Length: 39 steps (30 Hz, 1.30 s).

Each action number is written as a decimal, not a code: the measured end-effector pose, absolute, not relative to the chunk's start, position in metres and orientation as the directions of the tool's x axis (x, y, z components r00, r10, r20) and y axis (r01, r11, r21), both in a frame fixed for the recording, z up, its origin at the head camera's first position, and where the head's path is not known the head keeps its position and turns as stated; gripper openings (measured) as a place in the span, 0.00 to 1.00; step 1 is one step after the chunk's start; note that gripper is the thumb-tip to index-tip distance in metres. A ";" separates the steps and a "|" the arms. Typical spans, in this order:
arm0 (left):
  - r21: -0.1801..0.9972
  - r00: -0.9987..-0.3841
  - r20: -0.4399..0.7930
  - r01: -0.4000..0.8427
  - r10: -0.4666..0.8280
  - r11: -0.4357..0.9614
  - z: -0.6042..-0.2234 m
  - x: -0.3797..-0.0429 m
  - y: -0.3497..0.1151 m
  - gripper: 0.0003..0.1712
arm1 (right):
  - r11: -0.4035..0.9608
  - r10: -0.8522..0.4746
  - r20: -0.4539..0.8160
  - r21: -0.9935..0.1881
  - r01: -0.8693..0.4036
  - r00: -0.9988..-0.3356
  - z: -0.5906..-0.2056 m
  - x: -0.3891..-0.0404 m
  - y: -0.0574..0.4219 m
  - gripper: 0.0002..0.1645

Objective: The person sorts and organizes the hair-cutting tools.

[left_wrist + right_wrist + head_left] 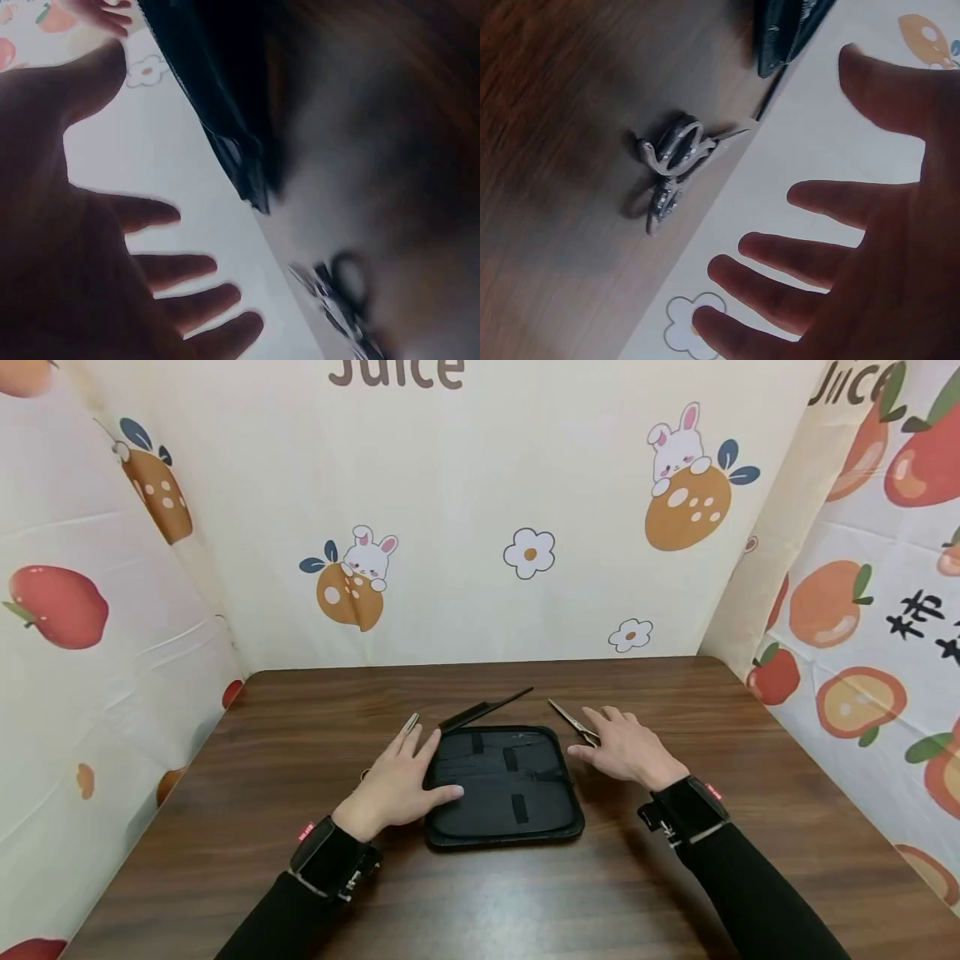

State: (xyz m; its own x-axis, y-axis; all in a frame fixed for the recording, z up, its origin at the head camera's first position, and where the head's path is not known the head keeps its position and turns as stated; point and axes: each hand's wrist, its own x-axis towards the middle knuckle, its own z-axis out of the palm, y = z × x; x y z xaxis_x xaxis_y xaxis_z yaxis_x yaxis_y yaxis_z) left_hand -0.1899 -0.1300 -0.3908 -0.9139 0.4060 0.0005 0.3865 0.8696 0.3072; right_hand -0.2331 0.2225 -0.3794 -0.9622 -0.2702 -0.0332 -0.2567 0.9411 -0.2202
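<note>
A flat black case [487,789] with a raised rim and small strap loops lies in the middle of the table. My left hand [393,785] hovers at its left edge with fingers spread and thumb over the case. Partly hidden beneath that hand is a pair of scissors [337,300], its blade tips poking out past the fingers in the head view. To the right, my right hand [626,747] is spread out beside a second pair of silver scissors [675,154], holding nothing. Behind the case lies a black comb [480,712] with a long thin tail.
The brown wooden table [510,906] stretches toward me in front of the case. A cream cloth wall [457,468] with rabbit and fruit prints rises at its back edge, and printed cloths [142,693] flank both sides.
</note>
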 end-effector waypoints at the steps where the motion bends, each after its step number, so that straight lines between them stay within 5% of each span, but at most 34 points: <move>1: 0.321 -0.910 -0.017 0.387 0.414 0.864 -0.391 -0.189 -0.128 0.52 | 0.943 -0.263 -0.041 -0.223 -0.248 -0.964 -0.380 -0.235 0.221 0.47; 8: 0.391 -0.887 -0.117 0.372 0.446 0.842 -0.391 -0.185 -0.116 0.48 | 0.961 -0.213 -0.103 -0.204 -0.189 -0.972 -0.386 -0.246 0.218 0.41; 20: 0.333 -0.862 -0.143 0.421 0.486 0.844 -0.400 -0.184 -0.109 0.47 | 0.975 -0.191 -0.118 -0.135 -0.175 -0.974 -0.394 -0.262 0.222 0.08; 39: 0.281 -0.865 -0.153 0.426 0.478 0.860 -0.400 -0.185 -0.106 0.48 | 0.967 -0.241 -0.160 -0.120 -0.223 -0.957 -0.395 -0.275 0.228 0.13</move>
